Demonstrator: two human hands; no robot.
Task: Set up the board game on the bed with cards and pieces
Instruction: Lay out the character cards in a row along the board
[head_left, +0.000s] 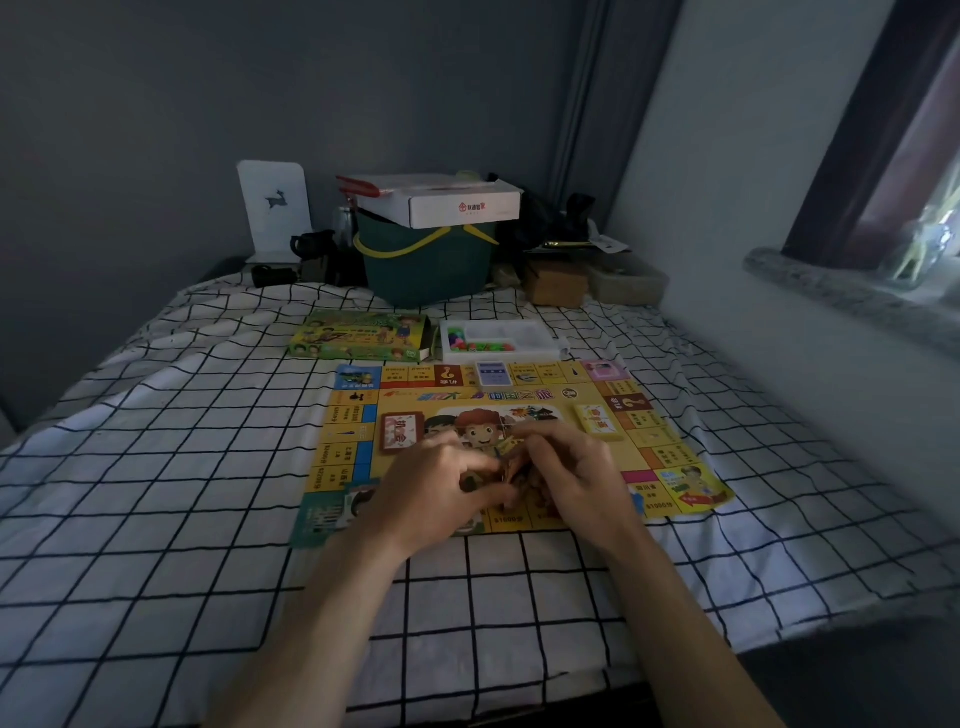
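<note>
Brown cards (519, 480) pinched btwn L hand (441, 483) & R hand (576, 478).

A white bed sheet (182, 467) with a black grid pattern fills the lower frame. At centre lies a mostly yellow game board (670, 452) with orange, blue, pink and green squares. On it sit a brown-red card deck (399, 432), a yellow deck (597, 422) and a pale blue-purple deck (493, 375). Above are a green game box (358, 336) and a white tray (501, 340) of green, pink and red pieces. At upper centre, a dark green bin (426, 270) with a yellow handle carries a white carton (447, 202).
</note>
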